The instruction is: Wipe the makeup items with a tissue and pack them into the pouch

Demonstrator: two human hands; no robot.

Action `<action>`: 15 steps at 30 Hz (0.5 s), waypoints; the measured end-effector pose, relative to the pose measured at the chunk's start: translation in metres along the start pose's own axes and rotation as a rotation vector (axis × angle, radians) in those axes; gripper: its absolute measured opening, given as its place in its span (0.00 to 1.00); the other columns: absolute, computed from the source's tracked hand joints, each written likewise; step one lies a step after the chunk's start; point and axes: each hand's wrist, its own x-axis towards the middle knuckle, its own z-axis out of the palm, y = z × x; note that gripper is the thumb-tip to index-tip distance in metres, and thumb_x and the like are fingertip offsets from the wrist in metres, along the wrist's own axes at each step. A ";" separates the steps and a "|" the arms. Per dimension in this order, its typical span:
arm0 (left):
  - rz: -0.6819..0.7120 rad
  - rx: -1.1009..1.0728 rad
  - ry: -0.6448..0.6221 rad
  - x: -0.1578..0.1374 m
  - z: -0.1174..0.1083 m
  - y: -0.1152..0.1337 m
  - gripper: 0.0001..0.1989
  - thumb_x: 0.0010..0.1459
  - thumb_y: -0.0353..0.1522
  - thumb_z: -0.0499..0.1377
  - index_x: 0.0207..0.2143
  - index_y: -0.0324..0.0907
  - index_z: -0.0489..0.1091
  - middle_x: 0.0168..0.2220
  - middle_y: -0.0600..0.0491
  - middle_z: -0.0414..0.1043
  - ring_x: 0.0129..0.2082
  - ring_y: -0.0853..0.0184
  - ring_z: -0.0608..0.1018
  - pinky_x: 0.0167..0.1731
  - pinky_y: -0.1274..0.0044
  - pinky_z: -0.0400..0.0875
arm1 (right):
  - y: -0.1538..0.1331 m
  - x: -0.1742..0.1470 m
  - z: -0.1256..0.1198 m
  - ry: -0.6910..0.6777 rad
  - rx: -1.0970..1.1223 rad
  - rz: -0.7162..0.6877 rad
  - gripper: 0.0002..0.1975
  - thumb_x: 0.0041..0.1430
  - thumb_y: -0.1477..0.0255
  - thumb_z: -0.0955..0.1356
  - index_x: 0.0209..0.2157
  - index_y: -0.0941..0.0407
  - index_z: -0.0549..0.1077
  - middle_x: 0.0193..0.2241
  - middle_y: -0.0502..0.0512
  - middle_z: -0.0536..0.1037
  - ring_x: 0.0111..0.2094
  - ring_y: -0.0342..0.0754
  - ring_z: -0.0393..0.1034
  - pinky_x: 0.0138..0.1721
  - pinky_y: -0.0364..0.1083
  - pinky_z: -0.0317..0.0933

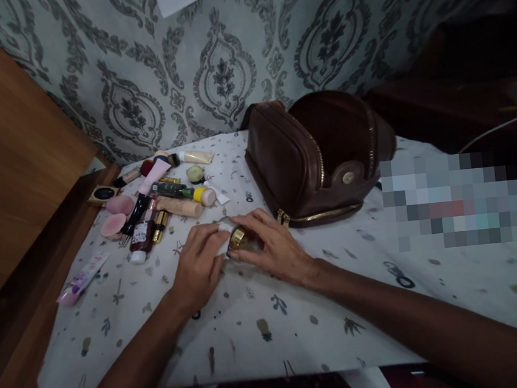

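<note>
Near the middle of the table, my right hand (276,246) curls around a small round item with a shiny gold part (238,237) and a dark rim. Its exact kind is partly hidden by the fingers. My left hand (201,265) pinches a white tissue or wipe (224,245), which touches the left side of the gold item. Just behind my right hand stands a brown leather cosmetic bag (283,161), unzipped, with its lid raised and a gold zipper. To the left lie several cosmetics, among them a dark red bottle with a white cap (140,239) and a beige tube (178,206).
A pink and purple tube (82,279) lies apart at the table's left side. Pink round pieces (119,205) sit by a wooden panel (16,144). Patterned wallpaper (223,69) rises behind the cloth-covered table (318,341). At right a patch is blurred out.
</note>
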 end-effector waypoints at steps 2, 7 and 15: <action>-0.081 0.008 0.012 0.000 0.000 -0.007 0.16 0.60 0.22 0.51 0.49 0.42 0.68 0.45 0.46 0.70 0.47 0.59 0.72 0.47 0.66 0.71 | -0.001 0.000 0.000 -0.010 0.010 0.002 0.28 0.56 0.63 0.73 0.57 0.49 0.66 0.42 0.56 0.69 0.42 0.53 0.69 0.43 0.56 0.70; -0.081 -0.007 0.050 0.000 -0.001 -0.008 0.15 0.60 0.22 0.52 0.48 0.41 0.67 0.44 0.47 0.70 0.47 0.60 0.73 0.47 0.67 0.72 | -0.002 0.000 0.000 0.012 0.030 0.000 0.28 0.55 0.63 0.73 0.56 0.50 0.67 0.41 0.56 0.69 0.41 0.53 0.70 0.43 0.56 0.70; 0.008 -0.011 0.005 0.000 0.001 0.000 0.18 0.60 0.22 0.50 0.51 0.42 0.67 0.45 0.45 0.70 0.47 0.59 0.72 0.47 0.66 0.71 | -0.001 0.002 -0.001 0.082 0.093 0.024 0.23 0.59 0.65 0.71 0.55 0.52 0.70 0.41 0.57 0.75 0.43 0.54 0.71 0.46 0.55 0.68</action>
